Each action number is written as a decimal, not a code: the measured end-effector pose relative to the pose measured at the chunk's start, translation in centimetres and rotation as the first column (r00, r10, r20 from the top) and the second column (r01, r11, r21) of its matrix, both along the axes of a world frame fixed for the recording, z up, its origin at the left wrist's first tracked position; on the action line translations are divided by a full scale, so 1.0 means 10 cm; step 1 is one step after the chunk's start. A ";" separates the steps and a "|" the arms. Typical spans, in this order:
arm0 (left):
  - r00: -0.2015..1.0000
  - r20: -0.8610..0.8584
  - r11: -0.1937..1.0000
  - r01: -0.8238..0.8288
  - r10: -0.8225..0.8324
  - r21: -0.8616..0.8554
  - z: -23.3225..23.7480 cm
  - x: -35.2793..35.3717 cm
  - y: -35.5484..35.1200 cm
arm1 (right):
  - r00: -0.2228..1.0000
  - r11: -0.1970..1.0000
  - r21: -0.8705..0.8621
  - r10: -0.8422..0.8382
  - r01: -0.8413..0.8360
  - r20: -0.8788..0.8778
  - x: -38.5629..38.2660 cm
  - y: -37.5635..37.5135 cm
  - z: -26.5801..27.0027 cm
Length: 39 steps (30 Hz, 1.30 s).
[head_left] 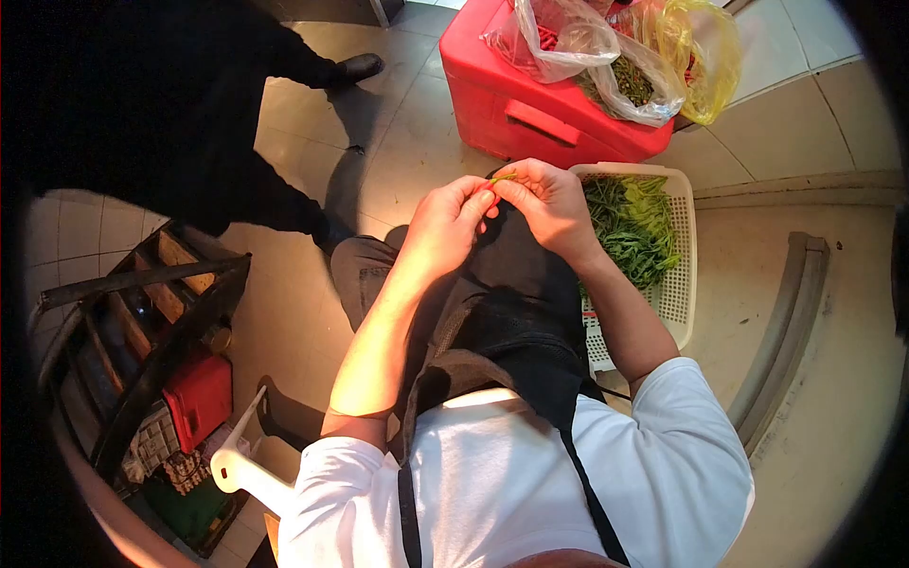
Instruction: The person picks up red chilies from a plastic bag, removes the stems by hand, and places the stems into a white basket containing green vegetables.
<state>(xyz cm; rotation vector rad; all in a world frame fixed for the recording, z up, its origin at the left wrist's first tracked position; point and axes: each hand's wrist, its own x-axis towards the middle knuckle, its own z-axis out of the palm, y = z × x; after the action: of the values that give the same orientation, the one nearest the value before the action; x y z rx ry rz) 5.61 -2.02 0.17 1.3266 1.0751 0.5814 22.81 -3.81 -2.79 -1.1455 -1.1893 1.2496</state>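
Note:
Above my dark-clad lap, both hands meet at the fingertips. My left hand [443, 227] pinches a small red and green piece [500, 180], perhaps a chili with its stem. On the other side of it, my right hand [551, 210] also has its fingers closed on the piece. The fingers hide most of it, so its exact shape cannot be told. Beside my right forearm stands a white perforated basket [684, 284] with green leafy stalks [632, 232] inside.
A red box [540, 104] carries open plastic bags [636, 71] holding red and green produce. At the upper left stands another person in dark clothes [142, 104]. A dark wooden rack [142, 322] and white chair part [248, 469] are at lower left.

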 end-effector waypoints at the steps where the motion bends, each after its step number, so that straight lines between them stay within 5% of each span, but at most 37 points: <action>1: 1.000 -0.027 1.000 0.008 -0.007 0.011 0.01 0.01 0.00 | 0.999 1.000 0.006 -0.006 0.006 -0.039 0.00 0.00 -0.01; 13: 0.993 0.010 0.988 -0.114 0.114 0.101 0.02 -0.05 -0.06 | 0.969 0.997 -0.018 0.064 -0.070 -0.239 -0.05 0.03 0.05; 19: 0.992 0.029 0.981 -0.126 0.123 0.147 0.00 -0.09 -0.06 | 0.993 0.996 -0.073 0.033 -0.041 -0.117 -0.07 0.02 0.21; 22: 0.994 0.050 0.991 -0.097 0.092 0.089 0.04 -0.11 -0.07 | 0.834 0.944 -0.257 0.033 -0.207 -0.551 0.02 0.07 0.10; 25: 0.975 0.206 0.997 -0.074 0.078 -0.029 0.01 -0.15 -0.04 | 0.689 0.943 -0.205 0.034 -0.262 -0.724 0.00 0.06 0.10; 28: 0.997 0.043 0.998 -0.064 0.064 0.007 0.01 -0.21 -0.02 | 0.987 0.994 -0.091 0.051 -0.066 -0.154 -0.03 0.06 0.20; 34: 0.958 -0.268 0.919 0.013 0.101 0.395 0.10 -0.19 -0.01 | 0.995 0.999 0.044 0.014 -0.019 0.099 -0.07 0.06 0.22; 37: 0.962 -0.263 0.900 0.045 0.078 0.433 0.16 -0.19 -0.01 | 0.989 0.981 -0.179 0.042 -0.067 -0.143 0.00 0.08 0.27; 39: 0.990 -0.142 0.969 0.042 -0.007 0.244 0.15 -0.20 0.00 | 0.809 0.930 -0.264 0.055 -0.255 -0.586 0.03 0.11 0.14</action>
<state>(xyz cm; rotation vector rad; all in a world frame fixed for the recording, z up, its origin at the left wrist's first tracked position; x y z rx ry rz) 3.61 -1.99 1.67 1.6155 1.1250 0.6254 23.10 -2.75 -1.40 -0.8094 -0.6353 1.8179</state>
